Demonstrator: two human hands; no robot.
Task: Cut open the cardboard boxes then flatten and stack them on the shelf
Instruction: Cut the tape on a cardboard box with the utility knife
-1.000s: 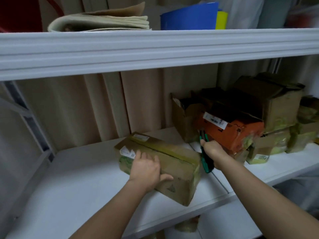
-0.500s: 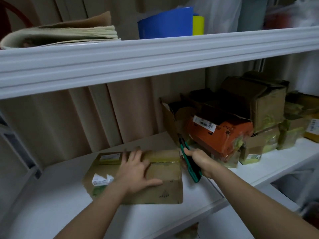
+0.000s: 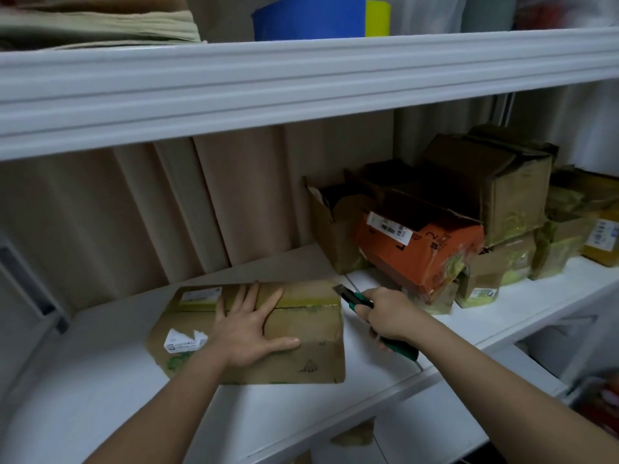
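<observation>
A closed brown cardboard box [image 3: 311, 356] with white labels and yellowed tape along its top seam lies on the white shelf [image 3: 100, 380]. My left hand [image 3: 249, 324] rests flat on its top, fingers spread. My right hand [image 3: 390, 316] grips a green utility knife [image 3: 358, 301] just right of the box. The blade tip points at the right end of the taped seam.
A pile of opened boxes sits at the right of the shelf, among them an orange box [image 3: 425, 252] and brown cardboard boxes [image 3: 502, 192]. The shelf above [image 3: 301, 85] hangs low overhead with folded cardboard [image 3: 100, 25] and a blue container [image 3: 308, 18].
The box has been turned from an angle to lie square and flat under my left hand. My right hand has tilted the knife so its blade points toward the box's seam.
</observation>
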